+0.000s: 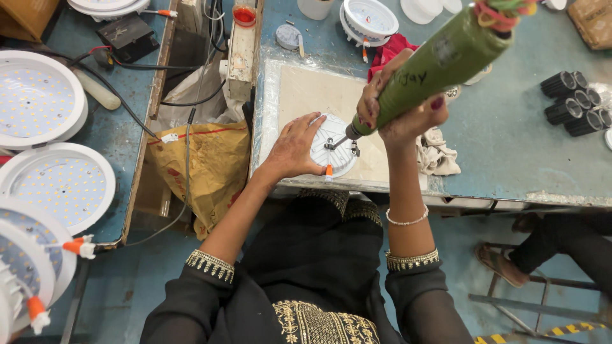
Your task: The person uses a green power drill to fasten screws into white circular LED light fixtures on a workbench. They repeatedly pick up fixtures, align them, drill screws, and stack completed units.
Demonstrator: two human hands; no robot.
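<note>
Left hand (pixel 294 148) lies flat, fingers spread, steadying the white lamp (pixel 333 145) near the tabletop (pixel 510 146) front edge. Right hand (pixel 398 105) is wrapped closed around the green driver (pixel 433 67), bit on the lamp's back. Fastening appears underway, not complete. Finished lamps (pixel 39 102) stacked at left.

A blue-painted counter (pixel 510 146) with a worn, chipped front edge fills the upper right, and a second blue counter (pixel 127 121) stands to the left, edged by a wooden strip (pixel 143 159). Between the two lies a narrow gap holding black cables (pixel 185 172) and a crumpled yellow sack (pixel 204 172). Below, the floor (pixel 127 286) is scuffed blue-grey, with a metal stool frame (pixel 535 299) at lower right under even, flat light.
</note>
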